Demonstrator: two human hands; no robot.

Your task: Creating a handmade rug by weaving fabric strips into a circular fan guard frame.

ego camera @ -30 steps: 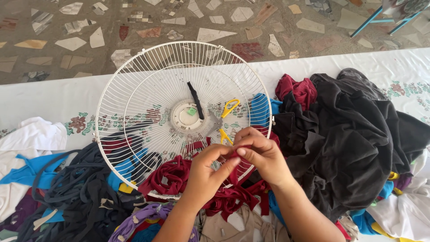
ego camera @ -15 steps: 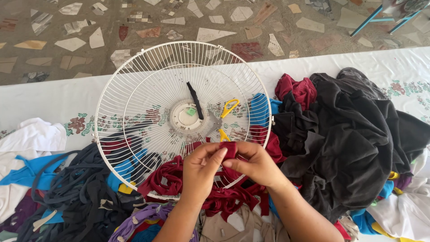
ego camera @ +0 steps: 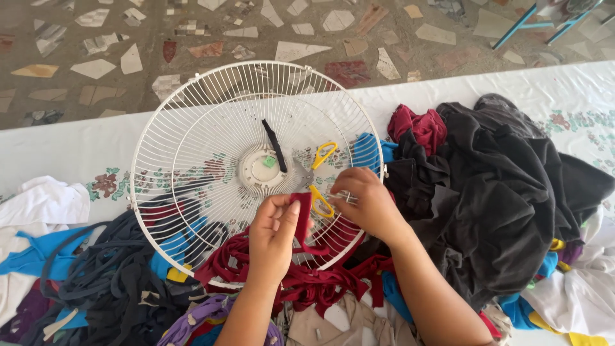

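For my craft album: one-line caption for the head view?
Two hands hold a dark red fabric strip over a white fan guard.

Dark red fabric strip (ego camera: pixel 302 214), upright

Both hands raised close together: left hand (ego camera: pixel 274 232) pinching, right hand (ego camera: pixel 366 204) curled

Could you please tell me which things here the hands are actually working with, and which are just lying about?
In use: left hand, right hand, dark red fabric strip, white fan guard.
Lying about: yellow-handled scissors, black strip, black clothes pile, white cloth.
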